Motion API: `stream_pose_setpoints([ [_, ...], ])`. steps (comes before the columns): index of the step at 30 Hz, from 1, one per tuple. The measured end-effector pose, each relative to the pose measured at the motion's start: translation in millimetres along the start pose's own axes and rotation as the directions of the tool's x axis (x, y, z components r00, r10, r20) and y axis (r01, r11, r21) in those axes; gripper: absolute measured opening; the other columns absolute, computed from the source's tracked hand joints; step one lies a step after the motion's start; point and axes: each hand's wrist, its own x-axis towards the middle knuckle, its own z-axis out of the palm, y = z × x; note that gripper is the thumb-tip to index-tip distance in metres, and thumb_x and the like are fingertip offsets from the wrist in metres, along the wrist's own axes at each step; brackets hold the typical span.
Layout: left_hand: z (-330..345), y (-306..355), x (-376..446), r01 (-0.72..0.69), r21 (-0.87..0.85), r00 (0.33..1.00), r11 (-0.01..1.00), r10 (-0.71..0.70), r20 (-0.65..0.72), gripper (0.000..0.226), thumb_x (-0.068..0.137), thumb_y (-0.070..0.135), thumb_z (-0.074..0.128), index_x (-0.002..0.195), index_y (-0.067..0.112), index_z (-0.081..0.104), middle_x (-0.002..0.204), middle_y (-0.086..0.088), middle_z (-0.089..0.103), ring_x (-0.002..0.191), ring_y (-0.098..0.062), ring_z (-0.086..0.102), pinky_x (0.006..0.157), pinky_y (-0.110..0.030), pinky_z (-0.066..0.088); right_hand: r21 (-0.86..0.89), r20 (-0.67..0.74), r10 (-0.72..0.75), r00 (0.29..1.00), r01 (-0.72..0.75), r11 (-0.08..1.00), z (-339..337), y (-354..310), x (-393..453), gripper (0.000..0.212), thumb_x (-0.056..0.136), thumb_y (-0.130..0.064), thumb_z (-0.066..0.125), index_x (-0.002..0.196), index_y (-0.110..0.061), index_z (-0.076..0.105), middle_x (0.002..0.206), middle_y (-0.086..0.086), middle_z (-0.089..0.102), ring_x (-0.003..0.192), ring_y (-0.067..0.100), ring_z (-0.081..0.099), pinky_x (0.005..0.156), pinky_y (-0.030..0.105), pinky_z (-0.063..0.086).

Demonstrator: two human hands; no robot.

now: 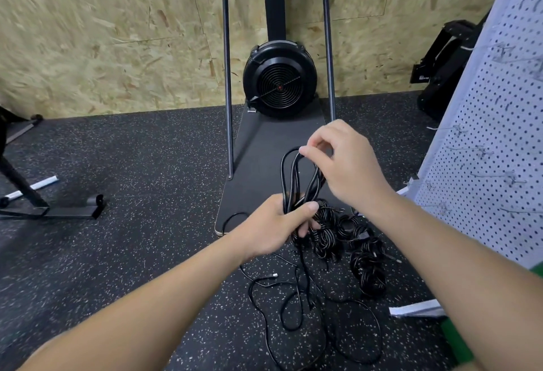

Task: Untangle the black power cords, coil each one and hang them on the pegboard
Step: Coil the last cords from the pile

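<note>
Two bare forearms reaching in from the bottom edge, over loose black cord (296,306) straggling across the speckled floor (132,194). Left hand (273,223) clenched round the waist of a half-made coil (296,176), thumb across the front, fingers curled tight about the strands. Right hand (340,162) just above that coil, pinching the top of its loops between thumb and forefinger, other fingers curled loosely. Coil upright, long loops standing between the two hands, tail dropping from the left fist to the loose cord on the floor. Right of the coil and lower, several wound cord bundles (349,241) lying in a heap on the floor. Beyond the coil, fan machine (279,82) on its black base against the chipboard wall. Far right of the coil, white pegboard (493,141) with wire hooks, nothing visible hung on them.
</note>
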Motion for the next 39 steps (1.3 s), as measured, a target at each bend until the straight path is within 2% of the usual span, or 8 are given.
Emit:
stream_pose_setpoints([
  [4, 4, -7, 3, 0.001, 0.057, 0.998, 0.998, 0.002, -0.060, 0.054, 0.115, 0.039, 0.055, 0.078, 0.000, 0.052, 0.063, -0.016, 0.067, 0.067, -0.025, 0.076, 0.071, -0.032, 0.050, -0.012, 0.110, 0.186, 0.976, -0.186, 0.983, 1, 2, 0, 0.024, 0.107, -0.044, 0.065, 0.096, -0.025, 0.054, 0.093, -0.003, 0.068, 0.086, 0.019, 0.071, 0.084, 0.045, 0.056],
  [8, 5, -12, 7, 0.053, 0.037, 0.995, 0.998, -0.050, -0.092, 0.054, 0.111, 0.045, 0.062, 0.080, 0.006, 0.043, 0.060, -0.004, 0.049, 0.052, -0.024, 0.050, 0.060, -0.040, 0.049, 0.390, 0.158, 0.380, 0.911, -0.412, 0.824, 11, -10, 1, 0.015, 0.111, -0.023, 0.062, 0.109, -0.011, 0.053, 0.100, 0.009, 0.065, 0.068, 0.016, 0.071, 0.066, 0.038, 0.065],
  [14, 8, -5, -2, 0.100, -0.221, 0.994, 0.970, -0.087, 0.068, 0.034, 0.111, 0.034, 0.066, 0.093, 0.008, 0.053, 0.075, -0.008, 0.056, 0.063, -0.022, 0.046, 0.065, -0.040, 0.051, 0.610, 0.401, 0.437, 0.805, -0.591, 0.528, 8, -12, 10, 0.016, 0.113, -0.024, 0.059, 0.118, -0.008, 0.062, 0.080, 0.003, 0.046, 0.051, 0.010, 0.027, 0.046, 0.025, 0.022],
  [20, -8, 10, -4, 0.063, -0.100, 0.975, 0.993, -0.040, 0.218, 0.045, 0.116, 0.030, 0.056, 0.084, -0.001, 0.059, 0.070, -0.010, 0.059, 0.072, -0.027, 0.065, 0.077, -0.035, 0.056, 0.603, 0.390, 0.473, 0.790, -0.607, 0.517, -2, -16, 11, 0.030, 0.086, -0.028, 0.094, 0.100, -0.012, 0.072, 0.066, -0.004, 0.049, 0.049, 0.013, 0.020, 0.047, 0.028, 0.014],
  [29, 11, 8, -5, -0.016, -0.129, 0.999, 0.992, 0.020, 0.032, 0.034, 0.115, 0.029, 0.057, 0.106, -0.003, 0.050, 0.071, -0.008, 0.049, 0.058, -0.024, 0.045, 0.057, -0.041, 0.054, 0.605, 0.253, 0.571, 0.781, -0.589, 0.536, 3, -11, 16, 0.011, 0.086, 0.004, 0.069, 0.092, -0.006, 0.073, 0.094, 0.013, 0.046, 0.046, 0.013, 0.019, 0.050, 0.029, 0.012],
  [33, 4, 6, -8, -0.012, 0.031, 0.992, 0.999, 0.008, 0.130, 0.050, 0.118, 0.042, 0.046, 0.080, 0.010, 0.045, 0.063, -0.008, 0.046, 0.056, -0.029, 0.053, 0.064, -0.047, 0.060, 0.559, 0.324, 0.519, 0.791, -0.603, 0.570, 9, -13, 10, 0.003, 0.092, -0.003, 0.071, 0.093, -0.001, 0.073, 0.090, 0.013, 0.038, 0.045, 0.013, 0.018, 0.051, 0.029, 0.012],
  [36, 0, 7, -10, 0.016, 0.123, 0.980, 0.992, -0.040, 0.196, 0.060, 0.119, 0.045, 0.039, 0.081, 0.003, 0.056, 0.067, -0.007, 0.071, 0.067, -0.028, 0.072, 0.072, -0.030, 0.052, 0.544, 0.353, 0.489, 0.798, -0.600, 0.587, 14, -13, 9, 0.018, 0.093, -0.006, 0.072, 0.103, 0.009, 0.073, 0.092, 0.012, 0.042, 0.047, 0.014, 0.018, 0.049, 0.029, 0.014],
  [39, 1, 5, -10, -0.021, 0.087, 0.979, 0.996, 0.003, 0.205, 0.058, 0.120, 0.043, 0.040, 0.086, 0.002, 0.062, 0.072, -0.009, 0.073, 0.071, -0.026, 0.070, 0.080, -0.033, 0.052, 0.527, 0.371, 0.444, 0.816, -0.578, 0.623, 13, -16, 9, 0.016, 0.094, -0.009, 0.073, 0.101, 0.006, 0.076, 0.089, 0.012, 0.042, 0.049, 0.016, 0.018, 0.050, 0.030, 0.013],
])
